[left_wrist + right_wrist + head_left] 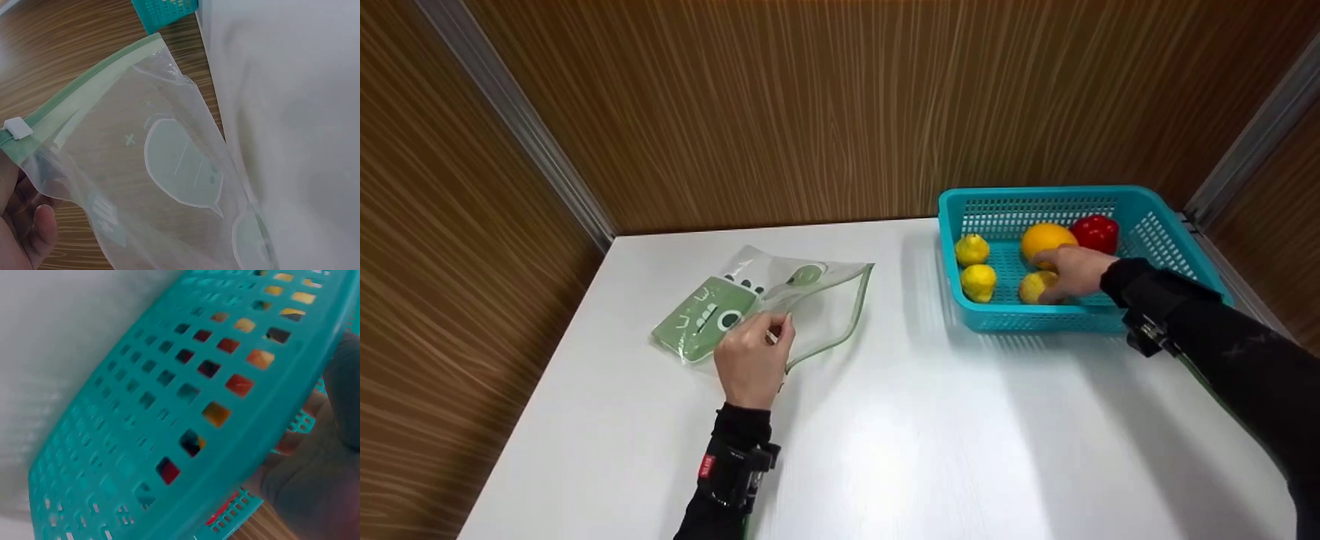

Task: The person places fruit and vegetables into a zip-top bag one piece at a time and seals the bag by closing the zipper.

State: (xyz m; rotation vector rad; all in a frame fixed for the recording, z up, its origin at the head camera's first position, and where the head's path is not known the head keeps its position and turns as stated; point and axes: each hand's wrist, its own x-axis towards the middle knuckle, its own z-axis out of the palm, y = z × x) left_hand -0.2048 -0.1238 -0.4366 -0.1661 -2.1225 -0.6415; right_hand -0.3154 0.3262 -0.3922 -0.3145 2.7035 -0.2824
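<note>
My left hand (753,356) pinches the near edge of a clear slider zip bag (829,311) with green monster prints. The bag lies on the table with its green-edged mouth gaping to the right. In the left wrist view a white slider (18,127) sits on the green zip strip, by the fingers. My right hand (1076,270) reaches into a teal basket (1020,319), fingers and thumb spread around a mottled yellow fruit (1037,286). Its fingers overlap the lower edge of an orange (1046,240). In the right wrist view the basket wall hides part of the hand.
Inside the basket are also a red bell pepper (1095,234) and two small knobbly yellow fruits, one behind (972,250) and one in front (979,283). The white table (885,450) meets a wood-grain panel (772,112) at the back. Similar panels stand at both sides.
</note>
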